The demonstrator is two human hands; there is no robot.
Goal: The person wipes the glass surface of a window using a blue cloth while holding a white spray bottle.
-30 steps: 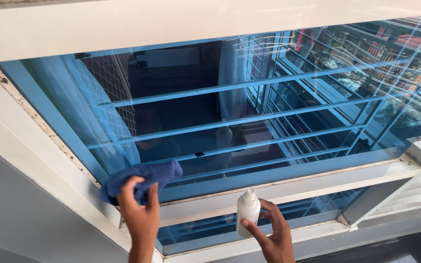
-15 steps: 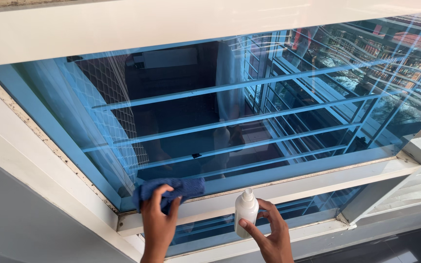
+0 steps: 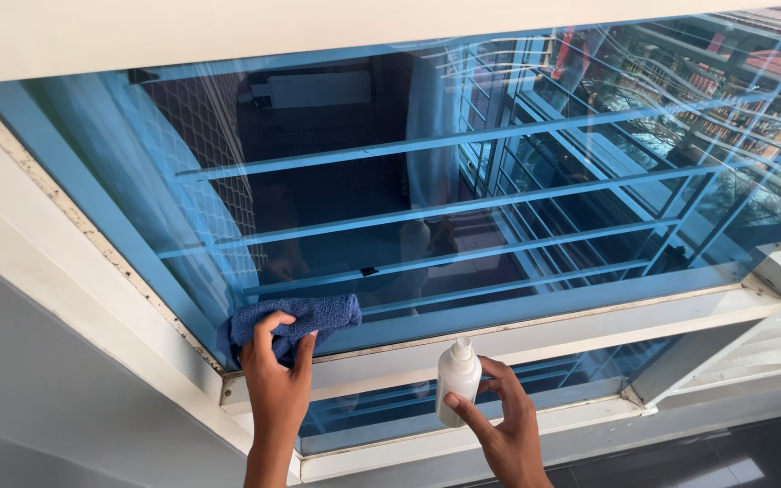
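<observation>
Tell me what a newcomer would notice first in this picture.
The large blue-tinted window pane fills the view, mirroring bars and buildings. At its lower left corner the left hand presses a blue cloth against the glass. Lower centre, the right hand holds a small white spray bottle before the white frame.

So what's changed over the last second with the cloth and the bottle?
The left hand slid the blue microfibre cloth right along the bottom edge of the blue-tinted window pane, then back a little toward the left corner. The right hand kept holding the small white plastic spray bottle in the same spot, upright.
</observation>
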